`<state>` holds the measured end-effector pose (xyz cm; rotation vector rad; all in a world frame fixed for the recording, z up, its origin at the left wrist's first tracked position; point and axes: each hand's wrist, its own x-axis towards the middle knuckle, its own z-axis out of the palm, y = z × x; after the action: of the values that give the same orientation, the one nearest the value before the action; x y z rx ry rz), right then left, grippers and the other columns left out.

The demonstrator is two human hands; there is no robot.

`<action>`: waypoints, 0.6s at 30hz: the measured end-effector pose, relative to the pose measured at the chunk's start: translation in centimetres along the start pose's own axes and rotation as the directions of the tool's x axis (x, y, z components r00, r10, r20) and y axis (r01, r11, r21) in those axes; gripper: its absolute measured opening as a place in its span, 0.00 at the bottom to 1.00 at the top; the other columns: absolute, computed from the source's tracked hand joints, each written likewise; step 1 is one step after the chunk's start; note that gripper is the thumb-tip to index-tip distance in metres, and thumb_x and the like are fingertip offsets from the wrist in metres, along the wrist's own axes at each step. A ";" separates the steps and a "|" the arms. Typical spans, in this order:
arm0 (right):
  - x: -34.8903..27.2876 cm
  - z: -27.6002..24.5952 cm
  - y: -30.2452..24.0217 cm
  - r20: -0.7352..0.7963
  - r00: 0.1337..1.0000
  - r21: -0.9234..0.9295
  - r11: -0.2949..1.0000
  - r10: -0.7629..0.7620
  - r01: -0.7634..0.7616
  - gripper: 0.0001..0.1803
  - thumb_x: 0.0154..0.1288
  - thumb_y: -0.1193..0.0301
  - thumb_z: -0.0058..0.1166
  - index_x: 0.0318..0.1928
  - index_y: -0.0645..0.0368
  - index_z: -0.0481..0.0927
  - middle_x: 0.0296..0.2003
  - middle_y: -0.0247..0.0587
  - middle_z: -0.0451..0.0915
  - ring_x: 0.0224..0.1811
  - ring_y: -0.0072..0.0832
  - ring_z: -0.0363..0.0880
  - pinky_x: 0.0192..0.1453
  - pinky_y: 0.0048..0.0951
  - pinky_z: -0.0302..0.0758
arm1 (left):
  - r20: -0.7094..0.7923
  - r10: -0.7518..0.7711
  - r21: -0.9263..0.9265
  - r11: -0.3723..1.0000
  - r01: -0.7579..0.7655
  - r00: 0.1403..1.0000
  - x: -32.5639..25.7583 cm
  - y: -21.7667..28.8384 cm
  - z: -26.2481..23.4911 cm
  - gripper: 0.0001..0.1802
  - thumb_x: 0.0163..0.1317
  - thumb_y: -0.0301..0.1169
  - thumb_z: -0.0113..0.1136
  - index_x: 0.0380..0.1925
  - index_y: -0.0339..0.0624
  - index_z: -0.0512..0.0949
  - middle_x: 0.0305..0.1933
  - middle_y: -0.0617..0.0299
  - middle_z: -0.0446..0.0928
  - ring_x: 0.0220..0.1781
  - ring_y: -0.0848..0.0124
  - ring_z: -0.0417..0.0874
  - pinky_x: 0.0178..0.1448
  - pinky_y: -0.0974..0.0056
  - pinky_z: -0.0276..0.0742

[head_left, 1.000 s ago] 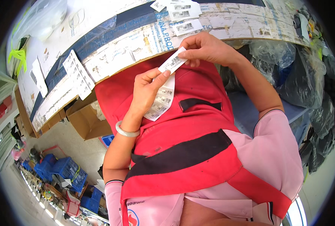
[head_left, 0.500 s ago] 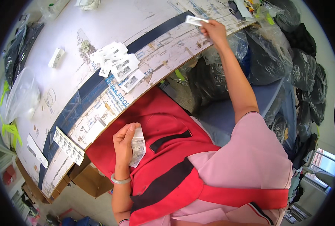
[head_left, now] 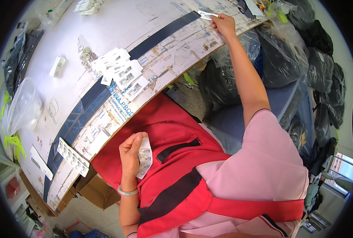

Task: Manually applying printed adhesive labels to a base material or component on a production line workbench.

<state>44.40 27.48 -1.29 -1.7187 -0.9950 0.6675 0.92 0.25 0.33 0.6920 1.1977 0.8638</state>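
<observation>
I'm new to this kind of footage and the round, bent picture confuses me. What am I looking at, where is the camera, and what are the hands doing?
No machine here: a person works with two bare hands, filmed by a wide fisheye camera worn on the head and looking down. That lens bends straight edges, so the table looks curved. The red apron and pink sleeve are the person's own clothing.

The left hand, with a bangle at the wrist, holds a strip of white printed labels in front of the apron. The right hand is stretched out far across the table, fingers on a single small label.

On the table lie a loose pile of labels, a label strip near the edge and a clear plastic bag. Dark bagged bundles are stacked to the right.
</observation>
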 end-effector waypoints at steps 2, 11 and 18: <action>-0.3 -0.1 -0.2 0.002 1.000 0.011 1.000 0.000 0.000 0.09 0.61 0.67 0.60 0.29 0.59 0.80 0.20 0.29 0.78 0.15 0.11 0.68 0.17 0.14 0.63 | 0.001 0.007 -0.002 1.000 -0.007 1.000 0.0 -0.1 -0.1 0.13 0.66 0.32 0.57 0.40 0.33 0.82 0.34 0.67 0.80 0.33 0.83 0.73 0.39 0.77 0.68; 0.3 -0.6 0.5 0.024 1.000 -0.012 1.000 -0.020 0.020 0.08 0.61 0.68 0.60 0.29 0.59 0.80 0.21 0.30 0.79 0.16 0.11 0.69 0.18 0.14 0.64 | 0.009 -0.006 0.011 1.000 0.006 1.000 0.1 0.1 0.0 0.12 0.66 0.32 0.57 0.40 0.33 0.82 0.35 0.68 0.80 0.33 0.83 0.73 0.39 0.77 0.68; 0.9 -0.2 1.0 0.014 0.967 -0.548 0.808 -0.253 0.219 0.11 0.57 0.63 0.62 0.33 0.58 0.83 0.24 0.33 0.81 0.27 0.20 0.79 0.33 0.23 0.74 | 0.033 0.004 0.000 1.000 -0.004 0.999 0.0 -0.3 -0.8 0.15 0.68 0.35 0.52 0.42 0.33 0.80 0.36 0.64 0.81 0.35 0.80 0.77 0.40 0.76 0.70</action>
<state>45.36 28.03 -2.16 -2.0363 -1.4267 0.1636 0.20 0.08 -0.12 0.7064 1.1670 0.8529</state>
